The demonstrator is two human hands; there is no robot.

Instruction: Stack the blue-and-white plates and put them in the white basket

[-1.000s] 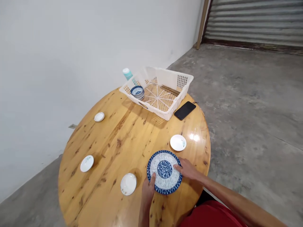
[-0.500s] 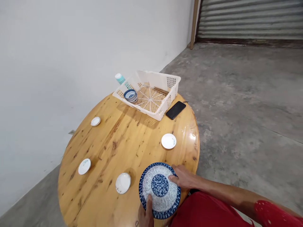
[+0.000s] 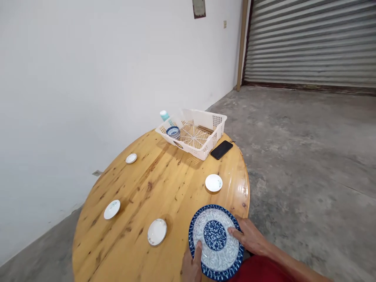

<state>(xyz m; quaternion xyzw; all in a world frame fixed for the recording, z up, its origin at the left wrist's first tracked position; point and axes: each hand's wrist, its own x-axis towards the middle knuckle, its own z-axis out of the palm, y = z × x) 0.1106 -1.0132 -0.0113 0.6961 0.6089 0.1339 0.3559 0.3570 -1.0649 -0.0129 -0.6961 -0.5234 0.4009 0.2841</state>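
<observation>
A blue-and-white patterned plate (image 3: pixel 216 239) is at the near edge of the round wooden table (image 3: pixel 164 188), partly past the rim. My left hand (image 3: pixel 192 264) grips its near-left rim with the thumb on top. My right hand (image 3: pixel 249 239) holds its right rim, fingers reaching onto the face. Several small white saucers lie around the table: one (image 3: pixel 213 182) just beyond the plate, one (image 3: pixel 157 232) to its left, one (image 3: pixel 112 209) further left, one (image 3: pixel 131 158) at the far left.
A white plastic basket (image 3: pixel 205 150) at the table's far side holds stacked small blue bowls (image 3: pixel 173 132) and chopsticks (image 3: pixel 205 129). A teal bottle (image 3: pixel 164 116) stands behind it. A black phone (image 3: pixel 221 149) lies beside the basket. White wall left, roller shutter (image 3: pixel 308 43) behind, concrete floor right.
Both hands have drawn the plate toward me, to the table's near edge. The camera has tilted up, showing more of the wall and shutter.
</observation>
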